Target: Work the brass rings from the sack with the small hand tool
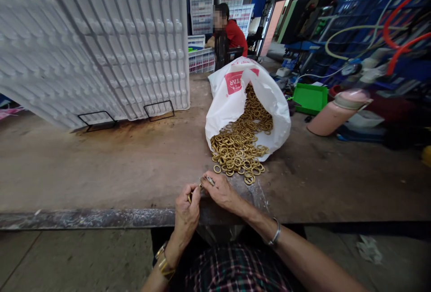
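At the lower centre of the frame, your left hand (187, 209) and right hand (222, 192) pinch a small metal piece (209, 180) and a brass ring (190, 196) together at the counter (101, 171) edge, apparently mid-assembly, just below the rings (239, 144) spilling from the white bag (232, 94).

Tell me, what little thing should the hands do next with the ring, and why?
Probably bring the two pieces together. The left hand pinches a gold ring and the right hand holds a small metal piece close beside it, above the table edge. More rings spill from the white bag.
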Demonstrator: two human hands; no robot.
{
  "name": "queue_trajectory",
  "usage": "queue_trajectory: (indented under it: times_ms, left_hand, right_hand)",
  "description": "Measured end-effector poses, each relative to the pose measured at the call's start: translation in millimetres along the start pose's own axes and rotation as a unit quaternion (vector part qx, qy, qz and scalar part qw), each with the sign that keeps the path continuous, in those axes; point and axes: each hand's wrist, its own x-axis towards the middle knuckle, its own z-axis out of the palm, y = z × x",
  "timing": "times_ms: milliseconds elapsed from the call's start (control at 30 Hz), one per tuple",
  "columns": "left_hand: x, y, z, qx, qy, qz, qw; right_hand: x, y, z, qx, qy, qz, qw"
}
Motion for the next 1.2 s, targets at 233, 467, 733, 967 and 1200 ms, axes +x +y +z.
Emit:
queue_trajectory:
  times_ms: [233, 467, 733, 967, 1200]
  left_hand:
    - [-3, 1, 0.4, -0.123, -0.090, -0.168, 0.974]
    - [-7, 7, -1.7, -0.253, -0.124, -0.223, 0.933]
    - [-15, 11, -1.2, -0.295, -0.133, -0.214, 0.921]
    - [-17, 9, -2.2, -0.283, -0.110, -0.200, 0.932]
    - [-16, 8, -2.0, -0.193, -0.088, -0.168, 0.963]
  right_hand:
    - [-3, 3, 1, 0.038, 0.011, -0.002, 0.999]
    - [-9, 1, 0, 0.047, 0.019, -0.018, 0.999]
    - [-12, -1, -1, 0.085, 0.016, -0.023, 0.996]
    - [-19, 4, 0, -0.033, 0.024, -0.037, 0.999]
    - [-30, 7, 3, -0.245, -0.040, -0.090, 0.965]
